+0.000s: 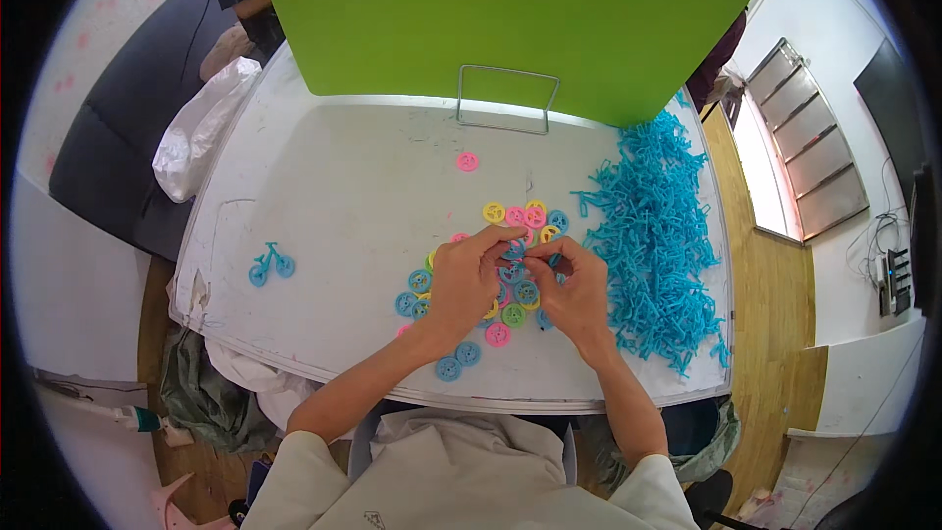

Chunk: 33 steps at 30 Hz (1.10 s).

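Note:
Above a spread of small plastic wheels my two hands meet, fingers closed. My left hand point(465, 280) pinches a blue toy wheel point(512, 251) between thumb and forefinger. Right beside it, my right hand point(574, 292) has thumb and forefinger pressed together at the wheel's edge; whatever small part they grip is too hidden to name. Around and beneath the hands lie loose wheels in blue, pink, yellow and green, such as a pink wheel point(497, 335) and a green wheel point(513, 314). At the table's left rests a small blue toy bicycle point(272, 264) with two wheels.
A large heap of blue plastic parts point(657, 245) covers the table's right side. At the back stands a green panel point(520, 20), with a wire frame point(506, 126) before it. A white bag point(201, 132) hangs at the left edge. Other people are partly visible behind the panel.

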Available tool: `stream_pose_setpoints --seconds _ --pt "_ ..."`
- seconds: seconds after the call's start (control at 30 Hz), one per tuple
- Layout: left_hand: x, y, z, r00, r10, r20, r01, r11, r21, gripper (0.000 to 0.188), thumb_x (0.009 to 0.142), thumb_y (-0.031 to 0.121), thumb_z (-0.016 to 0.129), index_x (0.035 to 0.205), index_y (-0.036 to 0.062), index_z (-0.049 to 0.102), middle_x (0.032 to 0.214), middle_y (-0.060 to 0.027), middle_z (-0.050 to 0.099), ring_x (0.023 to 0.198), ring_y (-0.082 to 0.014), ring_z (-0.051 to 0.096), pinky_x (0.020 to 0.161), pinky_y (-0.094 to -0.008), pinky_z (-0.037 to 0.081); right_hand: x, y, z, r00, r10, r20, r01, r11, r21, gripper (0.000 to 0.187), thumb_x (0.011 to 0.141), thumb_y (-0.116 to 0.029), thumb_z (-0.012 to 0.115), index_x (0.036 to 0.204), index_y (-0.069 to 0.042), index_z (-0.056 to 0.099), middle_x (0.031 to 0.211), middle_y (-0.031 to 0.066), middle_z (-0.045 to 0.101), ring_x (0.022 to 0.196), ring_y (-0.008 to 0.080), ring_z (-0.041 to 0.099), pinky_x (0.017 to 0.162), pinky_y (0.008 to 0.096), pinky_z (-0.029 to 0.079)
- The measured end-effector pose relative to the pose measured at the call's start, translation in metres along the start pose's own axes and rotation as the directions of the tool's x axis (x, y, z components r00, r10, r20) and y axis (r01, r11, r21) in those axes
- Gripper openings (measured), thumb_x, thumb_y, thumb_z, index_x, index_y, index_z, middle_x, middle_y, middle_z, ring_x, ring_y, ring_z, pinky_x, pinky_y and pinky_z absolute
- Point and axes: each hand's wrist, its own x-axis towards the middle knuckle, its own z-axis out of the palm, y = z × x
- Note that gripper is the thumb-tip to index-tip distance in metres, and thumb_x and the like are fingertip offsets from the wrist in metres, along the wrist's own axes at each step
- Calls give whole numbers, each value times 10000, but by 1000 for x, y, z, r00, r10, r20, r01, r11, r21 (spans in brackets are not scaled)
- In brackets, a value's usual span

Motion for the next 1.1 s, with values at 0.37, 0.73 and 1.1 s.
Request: stream_pose_setpoints --seconds 0.37,0.73,1.1 --pt "0 -2 4 1000 19 -23 -21 997 -77 326 868 -154 451 1057 1 666 915 -97 720 777 -122 655 708 -266 549 3 4 0 987 151 53 -160 938 309 57 822 29 679 869 25 646 733 20 643 604 29 531 531 185 422" --pt "4 4 1 983 -154 104 184 895 -407 269 923 -112 415 1104 -42 601 1016 -100 659 908 -162 648 820 -296 574 4 -5 4 954 -258 -155 242 963 -117 91 782 39 689 854 -5 657 771 88 682 663 146 639 608 257 484" --pt "5 3 -5 973 -167 158 220 874 -432 146 932 -1 539 1074 -27 558 1033 -95 622 950 -148 631 847 -293 553 8 -10 -4 967 -143 -212 171 978 120 210 783 41 704 981 -15 658 910 71 702 796 148 646 712 258 505"
